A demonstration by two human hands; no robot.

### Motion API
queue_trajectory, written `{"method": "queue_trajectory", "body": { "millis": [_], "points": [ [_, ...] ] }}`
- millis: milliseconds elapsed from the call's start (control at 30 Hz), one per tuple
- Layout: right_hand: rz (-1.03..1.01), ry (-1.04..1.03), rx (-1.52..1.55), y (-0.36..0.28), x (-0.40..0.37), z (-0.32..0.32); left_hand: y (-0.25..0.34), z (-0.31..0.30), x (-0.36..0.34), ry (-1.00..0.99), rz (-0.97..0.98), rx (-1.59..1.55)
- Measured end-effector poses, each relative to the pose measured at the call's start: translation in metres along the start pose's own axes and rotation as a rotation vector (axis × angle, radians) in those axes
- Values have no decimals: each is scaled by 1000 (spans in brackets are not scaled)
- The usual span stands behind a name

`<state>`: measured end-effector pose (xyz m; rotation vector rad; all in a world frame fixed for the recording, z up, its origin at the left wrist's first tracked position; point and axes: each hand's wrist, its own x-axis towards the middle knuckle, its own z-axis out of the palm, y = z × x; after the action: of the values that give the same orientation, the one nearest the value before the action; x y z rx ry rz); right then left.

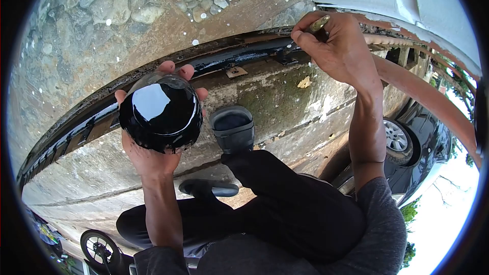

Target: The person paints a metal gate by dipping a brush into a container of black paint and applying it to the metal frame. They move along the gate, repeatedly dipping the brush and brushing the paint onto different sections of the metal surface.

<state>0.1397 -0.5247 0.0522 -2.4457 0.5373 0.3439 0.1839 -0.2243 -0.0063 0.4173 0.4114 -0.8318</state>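
Observation:
My left hand (pixel 153 158) is wrapped round a round container of glossy black paint (pixel 163 114), its fingertips showing along the far rim. Black paint coats the container's near side. Up at the right, my right hand (pixel 333 40) grips a brush (pixel 320 23) by its worn handle. The brush's lower end is over a long pipe (pixel 229 56), near a small bracket, and its bristles are hard to make out. Wet, shiny black covers the pipe, which runs along the edge of the stone-set surface.
Pebbled stonework (pixel 91 15) lies beyond the pipe. A reddish-brown pipe (pixel 428 97) curves down at the right, beside a parked dark car (pixel 417 147). A motorcycle wheel (pixel 97 247) shows at the lower left. My sandalled feet are on the concrete below.

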Motion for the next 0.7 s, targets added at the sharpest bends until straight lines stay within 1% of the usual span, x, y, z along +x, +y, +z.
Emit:
{"method": "queue_trajectory", "body": {
  "millis": [33,67,167,200,300,400,500,533,633,700],
  "points": [
    [-20,-27,-40,2,1,3,-1,0,0,-4,2,6],
    [9,-144,-21,3,-1,-1,-1,0,-1,-4,4,13],
    [75,8,52,-11,-7,-17,1,1,-3,13,-11,3],
    [41,30,78,-6,-6,-17,1,2,-2,4,1,13],
    [-14,-29,77,-14,-6,-12,-1,1,-1,-15,22,30],
    [20,84,16,-3,-5,-13,-1,-1,-4,-32,8,-12],
    [47,45,8,-3,-4,-17,-2,-7,-2,-92,-28,-89],
    [74,-16,-82,0,-4,-17,-2,-7,-2,-88,-30,-87],
    [38,106,2,-1,-1,-10,-1,-10,-5,-81,-22,-78],
    [11,83,22,2,5,0,0,-9,-4,-82,-14,-69]
  ]
}}
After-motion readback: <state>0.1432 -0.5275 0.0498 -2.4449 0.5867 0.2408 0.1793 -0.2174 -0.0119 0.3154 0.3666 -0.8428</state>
